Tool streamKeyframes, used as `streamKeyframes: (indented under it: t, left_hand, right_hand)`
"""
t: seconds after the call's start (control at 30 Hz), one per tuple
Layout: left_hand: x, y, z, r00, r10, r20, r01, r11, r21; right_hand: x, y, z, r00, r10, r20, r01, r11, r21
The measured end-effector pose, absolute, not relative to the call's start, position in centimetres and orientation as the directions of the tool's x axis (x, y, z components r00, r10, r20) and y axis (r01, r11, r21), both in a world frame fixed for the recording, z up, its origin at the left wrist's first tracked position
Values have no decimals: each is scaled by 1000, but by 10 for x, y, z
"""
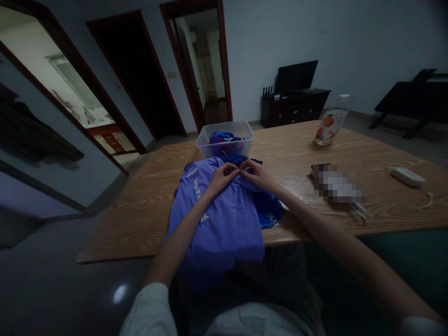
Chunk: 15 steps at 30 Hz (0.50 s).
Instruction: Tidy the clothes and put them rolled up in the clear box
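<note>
A purple garment [224,228] with white lettering lies over the near edge of the wooden table [140,200], its lower end hanging down towards my lap. Both my hands meet at its far end. My left hand [224,176] pinches the cloth between thumb and fingers. Close beside it, fingertips almost touching, my right hand [257,172] pinches the same garment. Whether something small sits between the fingertips is too fine to make out. Beneath the purple cloth, a darker blue patterned garment [271,210] shows at the right and far side.
Just beyond my hands stands a clear plastic bin [224,150] with blue and purple cloth inside. To the right are a bottle [331,122] with fruit on its label, a blurred-out item [336,184] with a strap, and a white case [408,176]. A TV cabinet [294,107] stands against the wall.
</note>
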<state>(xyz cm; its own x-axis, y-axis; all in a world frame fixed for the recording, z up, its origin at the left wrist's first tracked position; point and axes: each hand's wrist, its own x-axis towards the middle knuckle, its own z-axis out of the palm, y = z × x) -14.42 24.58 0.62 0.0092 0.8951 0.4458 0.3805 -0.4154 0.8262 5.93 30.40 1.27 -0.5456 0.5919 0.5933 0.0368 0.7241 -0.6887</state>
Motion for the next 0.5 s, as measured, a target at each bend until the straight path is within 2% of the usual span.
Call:
streamKeyframes:
  t: [0.5]
  left_hand:
    - [-142, 244, 8, 16, 892, 452, 390, -422, 818]
  right_hand:
    - [57, 304, 9, -541, 615, 574, 59, 709, -703]
